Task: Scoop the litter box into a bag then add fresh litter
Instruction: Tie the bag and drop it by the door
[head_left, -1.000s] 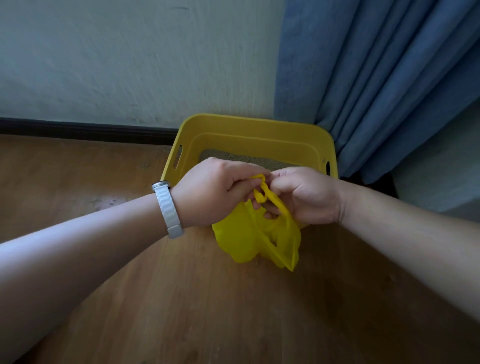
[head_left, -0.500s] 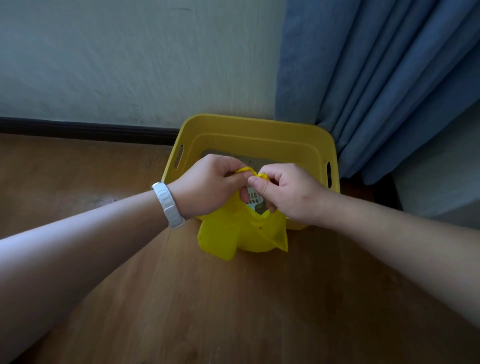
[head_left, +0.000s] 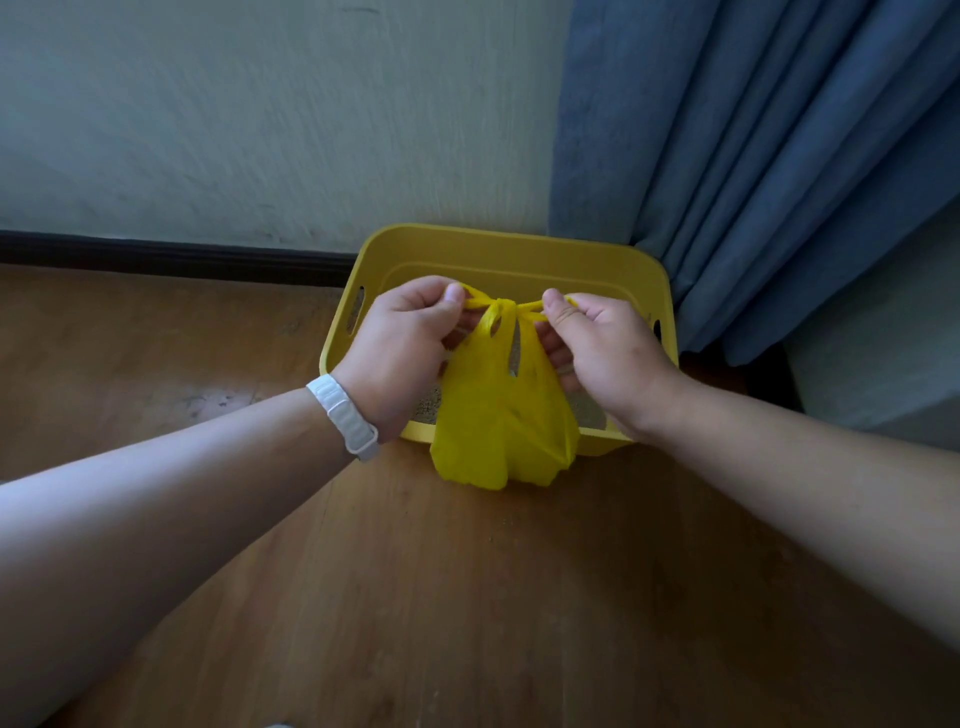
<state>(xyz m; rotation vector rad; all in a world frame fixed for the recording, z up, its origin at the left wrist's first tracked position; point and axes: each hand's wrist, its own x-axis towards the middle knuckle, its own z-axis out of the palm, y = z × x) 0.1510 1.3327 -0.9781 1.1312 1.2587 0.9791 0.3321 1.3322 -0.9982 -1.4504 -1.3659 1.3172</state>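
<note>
Two hands, left hand (head_left: 402, 345) and right hand (head_left: 605, 351), each pinch one handle of the single yellow bag (head_left: 493, 426), held knotted over the one yellow litter box (head_left: 519, 260) on the wooden floor (head_left: 467, 597).

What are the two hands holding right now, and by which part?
The small yellow plastic bag, by its two handle strips: the left hand pinches one and the right hand the other, either side of the knot at the top.
</note>
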